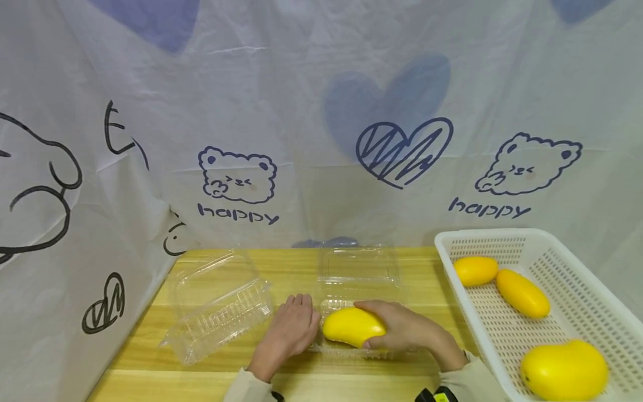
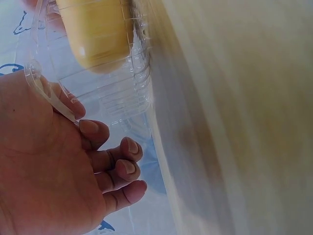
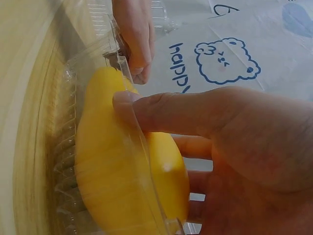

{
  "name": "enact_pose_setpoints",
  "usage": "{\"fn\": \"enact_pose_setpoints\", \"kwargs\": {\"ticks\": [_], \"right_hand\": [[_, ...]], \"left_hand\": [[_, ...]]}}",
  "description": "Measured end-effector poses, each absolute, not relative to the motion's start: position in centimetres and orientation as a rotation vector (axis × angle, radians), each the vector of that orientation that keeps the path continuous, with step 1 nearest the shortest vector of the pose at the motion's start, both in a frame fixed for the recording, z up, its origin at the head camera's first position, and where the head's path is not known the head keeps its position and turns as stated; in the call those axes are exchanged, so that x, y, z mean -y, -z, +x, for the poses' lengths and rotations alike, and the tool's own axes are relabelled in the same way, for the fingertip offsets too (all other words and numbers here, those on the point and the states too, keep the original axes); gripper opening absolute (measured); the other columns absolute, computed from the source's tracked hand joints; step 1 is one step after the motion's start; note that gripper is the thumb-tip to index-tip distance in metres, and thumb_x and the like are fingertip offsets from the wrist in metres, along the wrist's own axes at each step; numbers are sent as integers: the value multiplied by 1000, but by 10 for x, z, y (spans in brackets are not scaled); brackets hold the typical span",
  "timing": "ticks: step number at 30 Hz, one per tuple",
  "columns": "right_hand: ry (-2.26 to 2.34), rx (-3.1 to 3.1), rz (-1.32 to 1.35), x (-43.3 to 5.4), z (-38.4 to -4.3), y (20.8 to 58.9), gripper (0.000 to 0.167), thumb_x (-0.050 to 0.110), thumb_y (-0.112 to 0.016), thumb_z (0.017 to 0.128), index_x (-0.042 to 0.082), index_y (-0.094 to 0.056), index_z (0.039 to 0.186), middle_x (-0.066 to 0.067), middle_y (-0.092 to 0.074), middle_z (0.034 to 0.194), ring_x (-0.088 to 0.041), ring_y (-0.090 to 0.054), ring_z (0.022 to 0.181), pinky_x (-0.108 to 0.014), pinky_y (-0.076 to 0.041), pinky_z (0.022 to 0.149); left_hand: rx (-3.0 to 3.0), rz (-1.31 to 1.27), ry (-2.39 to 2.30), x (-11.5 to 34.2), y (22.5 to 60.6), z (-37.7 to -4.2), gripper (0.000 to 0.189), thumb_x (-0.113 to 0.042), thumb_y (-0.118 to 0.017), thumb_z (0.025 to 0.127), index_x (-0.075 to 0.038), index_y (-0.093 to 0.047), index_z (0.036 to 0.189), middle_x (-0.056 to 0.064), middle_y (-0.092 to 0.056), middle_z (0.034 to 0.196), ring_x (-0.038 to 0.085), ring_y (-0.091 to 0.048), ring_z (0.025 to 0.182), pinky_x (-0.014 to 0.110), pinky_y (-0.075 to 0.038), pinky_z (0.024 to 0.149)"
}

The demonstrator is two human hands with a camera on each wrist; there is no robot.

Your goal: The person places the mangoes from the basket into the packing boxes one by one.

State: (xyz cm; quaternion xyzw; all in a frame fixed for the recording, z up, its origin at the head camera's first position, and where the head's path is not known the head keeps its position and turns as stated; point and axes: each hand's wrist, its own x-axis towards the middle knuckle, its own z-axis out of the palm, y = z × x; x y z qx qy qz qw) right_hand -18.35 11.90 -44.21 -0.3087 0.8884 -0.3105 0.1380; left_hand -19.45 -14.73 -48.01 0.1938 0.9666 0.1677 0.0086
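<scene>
A yellow mango (image 1: 353, 327) lies in the base of an open clear plastic clamshell box (image 1: 359, 273), its lower side seen through the box wall. My right hand (image 1: 402, 326) grips the mango from the right, thumb (image 3: 146, 108) on the near side and fingers behind. At the box's left end is my left hand (image 1: 293, 329), its thumb and index finger pinching the rim corner (image 2: 66, 110). The other fingers (image 2: 124, 169) of that hand are loosely bent, below the box in the left wrist view.
Another open clear clamshell box (image 1: 221, 312) stands at the left of the wooden table (image 1: 150, 357). A white perforated basket (image 1: 464, 324) on the right holds several yellow mangoes, one (image 1: 565, 369) near its front. Behind hangs a printed white cloth (image 1: 311, 184).
</scene>
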Motion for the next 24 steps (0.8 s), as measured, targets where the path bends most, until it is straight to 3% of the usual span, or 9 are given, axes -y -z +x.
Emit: {"fn": "enact_pose_setpoints", "kwargs": {"ticks": [24], "right_hand": [[979,-2488,-815,-123,-185,435,75,38,-71,97,2,-40,154,-23,-44,154,-46,-43,139,-62,-34,111]], "left_hand": [[-3030,625,-541,148,478,-192,24,-18,-36,105,-7,-42,85,7,-40,77,23,-37,73,34,-34,68]]}}
